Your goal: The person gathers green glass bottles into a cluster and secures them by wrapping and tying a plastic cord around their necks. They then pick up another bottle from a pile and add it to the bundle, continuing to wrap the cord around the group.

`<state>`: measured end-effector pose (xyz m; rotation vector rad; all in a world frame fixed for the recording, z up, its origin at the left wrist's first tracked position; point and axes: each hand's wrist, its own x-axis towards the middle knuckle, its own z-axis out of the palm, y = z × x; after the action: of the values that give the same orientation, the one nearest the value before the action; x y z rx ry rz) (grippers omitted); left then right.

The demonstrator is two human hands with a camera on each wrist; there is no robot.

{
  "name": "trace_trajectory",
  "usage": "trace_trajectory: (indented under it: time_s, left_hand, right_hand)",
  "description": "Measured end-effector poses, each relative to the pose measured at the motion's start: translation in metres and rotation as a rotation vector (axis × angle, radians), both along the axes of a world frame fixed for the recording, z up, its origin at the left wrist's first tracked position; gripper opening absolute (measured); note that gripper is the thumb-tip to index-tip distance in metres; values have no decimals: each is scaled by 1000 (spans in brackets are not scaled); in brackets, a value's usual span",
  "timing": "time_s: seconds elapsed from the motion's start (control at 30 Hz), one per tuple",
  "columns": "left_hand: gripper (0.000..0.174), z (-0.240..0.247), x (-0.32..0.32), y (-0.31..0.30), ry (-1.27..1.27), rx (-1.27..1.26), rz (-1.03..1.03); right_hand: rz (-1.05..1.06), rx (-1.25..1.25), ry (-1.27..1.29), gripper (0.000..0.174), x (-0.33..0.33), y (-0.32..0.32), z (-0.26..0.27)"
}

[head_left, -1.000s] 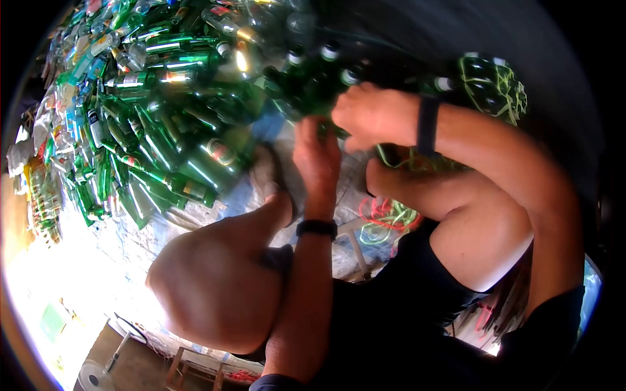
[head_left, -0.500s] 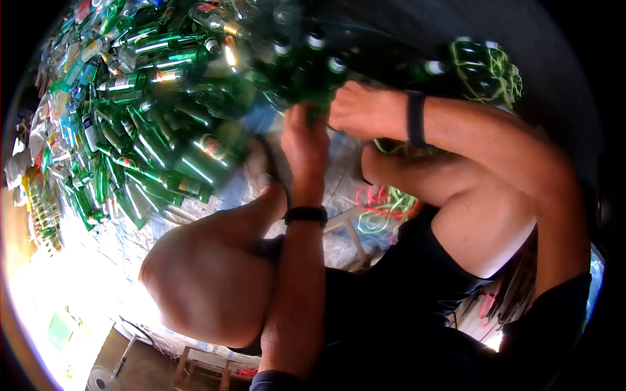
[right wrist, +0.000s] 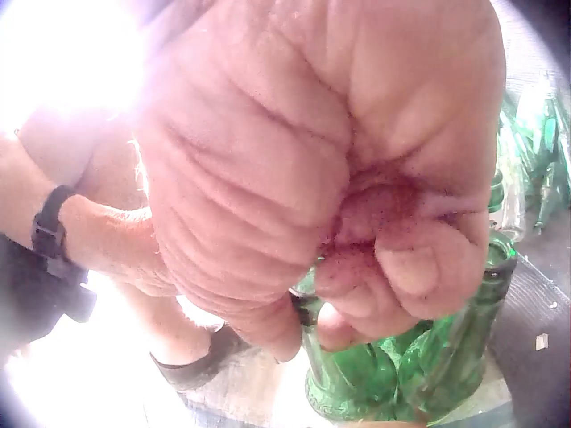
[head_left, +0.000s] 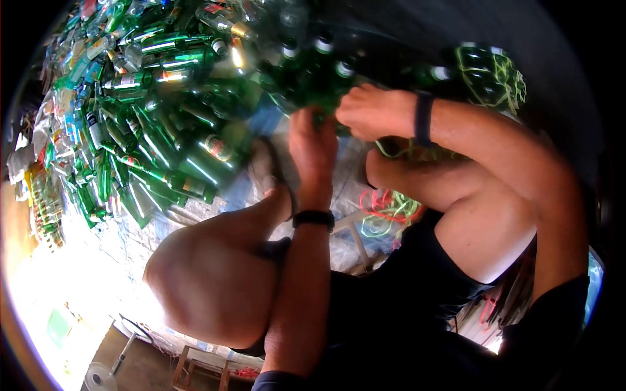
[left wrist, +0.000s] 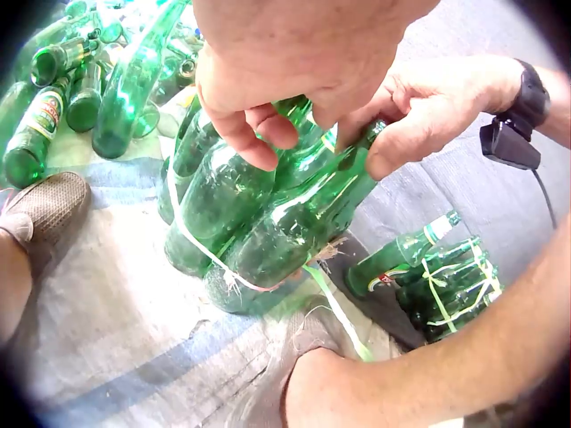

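Observation:
A bundle of green glass bottles (left wrist: 259, 223) stands on the grey mat, bound low down by a pale string (left wrist: 210, 257). My left hand (left wrist: 294, 62) sits over the top of the bundle, its fingers curled round the necks. My right hand (left wrist: 437, 102) pinches one bottle neck (left wrist: 373, 134) at the bundle's right side. In the head view the left hand (head_left: 313, 140) and right hand (head_left: 375, 111) meet at the bundle (head_left: 313, 78). The right wrist view is filled by the right hand (right wrist: 357, 178), fingers pinched together above green bottles (right wrist: 419, 366).
A big heap of loose green bottles (head_left: 150, 111) lies to the left. A second tied bundle (left wrist: 437, 281) lies on its side to the right, also seen in the head view (head_left: 486, 75). Coloured string (head_left: 385, 212) lies between my knees. A shoe (left wrist: 45, 205) rests on the mat.
Both hands stay on the bundle with the same hold. Hands and bundle rose slightly half a second ago and have settled back down a little.

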<state>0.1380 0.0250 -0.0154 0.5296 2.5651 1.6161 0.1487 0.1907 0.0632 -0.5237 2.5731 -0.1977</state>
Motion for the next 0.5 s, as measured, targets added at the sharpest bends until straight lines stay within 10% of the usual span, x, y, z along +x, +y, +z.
trace_trajectory:
  time_s: [0.3, 0.5]
  left_hand:
    - [21, 0, 1, -2, -60, -15, -6]
    - [18, -2, 3, -2, -121, -2, 15]
  right_hand:
    - [-147, -28, -361, 33, -5, 9, 37]
    - [-247, -34, -247, 18, -36, 59, 63]
